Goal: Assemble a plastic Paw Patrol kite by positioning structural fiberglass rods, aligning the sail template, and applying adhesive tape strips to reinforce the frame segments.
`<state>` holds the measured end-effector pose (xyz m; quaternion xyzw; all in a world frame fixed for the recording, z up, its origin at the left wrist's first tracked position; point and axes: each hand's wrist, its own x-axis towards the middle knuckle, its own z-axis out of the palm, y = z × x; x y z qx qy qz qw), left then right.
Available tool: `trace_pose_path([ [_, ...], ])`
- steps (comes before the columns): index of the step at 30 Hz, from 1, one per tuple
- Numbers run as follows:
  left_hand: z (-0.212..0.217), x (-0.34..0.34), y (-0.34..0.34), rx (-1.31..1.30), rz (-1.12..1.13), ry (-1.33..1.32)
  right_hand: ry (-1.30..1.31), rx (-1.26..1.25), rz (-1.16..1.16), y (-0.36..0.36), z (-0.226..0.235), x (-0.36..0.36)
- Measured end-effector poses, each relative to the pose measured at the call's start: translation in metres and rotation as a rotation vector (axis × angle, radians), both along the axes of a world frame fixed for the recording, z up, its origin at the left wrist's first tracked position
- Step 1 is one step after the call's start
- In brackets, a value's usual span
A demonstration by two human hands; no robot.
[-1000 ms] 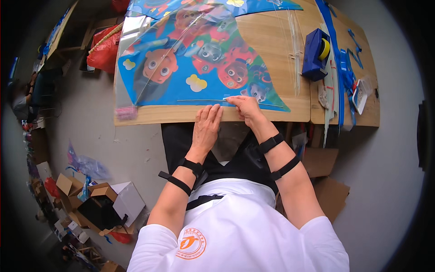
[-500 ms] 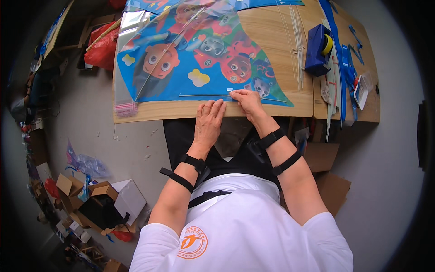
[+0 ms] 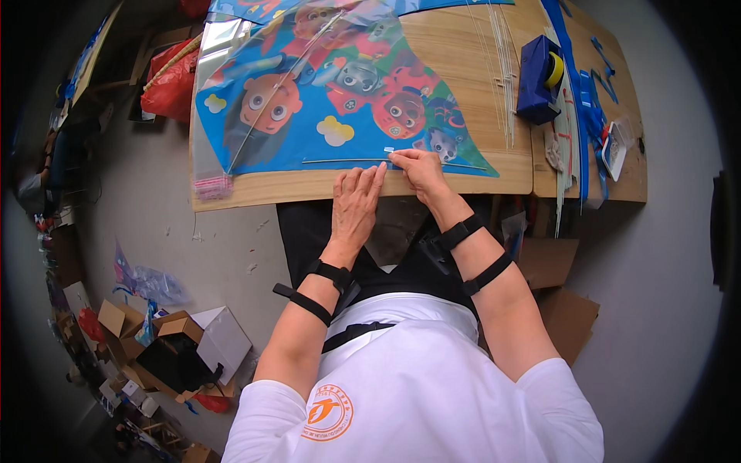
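A blue plastic kite [image 3: 289, 153] printed with cartoon faces and clouds lies spread on the wooden table. Along its near edge runs a thin rod [image 3: 324, 161], and a longer rod [image 3: 276, 99] crosses it slantwise. My left hand [image 3: 354, 210] rests at the table's edge, its outstretched fingers close together and their tips by the kite's border. My right hand [image 3: 421, 173] is pinched closed over the thin rod. A small white piece [image 3: 388, 150] shows just beyond its thumb and forefinger; what lies between those fingertips is hidden.
Right of the kite stand a blue tape dispenser [image 3: 538, 85] and a row of thin white rods [image 3: 505, 85]. Blue strips [image 3: 590, 116] and a white tray [image 3: 615, 152] lie farther right. Cardboard boxes [image 3: 123, 318] and a red bag [image 3: 168, 86] sit left of the table.
The table and kite have shifted very slightly in the view. Both hands keep almost the same place and pose; the right fingers remain pinched by the white piece.
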<state>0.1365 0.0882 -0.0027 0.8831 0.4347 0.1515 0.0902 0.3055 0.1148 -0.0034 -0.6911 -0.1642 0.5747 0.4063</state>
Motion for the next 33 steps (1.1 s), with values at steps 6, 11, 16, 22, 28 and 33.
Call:
trace_pose_path([
  [6, 0.0, 0.001, 0.001, 0.011, -0.005, 0.011, -0.026, 0.015, -0.003, 0.001, -0.001, -0.002],
  [11, -0.002, 0.002, 0.002, 0.019, 0.006, 0.023, -0.025, 0.001, -0.011, 0.002, 0.002, -0.002],
  [16, -0.003, 0.005, 0.002, 0.023, 0.014, 0.031, -0.051, 0.01, -0.004, 0.003, 0.0, -0.003],
  [22, -0.003, 0.008, 0.002, 0.02, 0.018, 0.063, -0.048, 0.019, -0.017, 0.002, -0.006, -0.003],
  [28, -0.003, 0.008, 0.001, 0.015, 0.029, 0.052, -0.098, 0.048, 0.023, 0.001, -0.008, -0.006],
  [33, -0.002, 0.013, 0.0, 0.003, 0.047, 0.052, -0.625, 0.224, 0.282, 0.003, -0.018, 0.001],
])
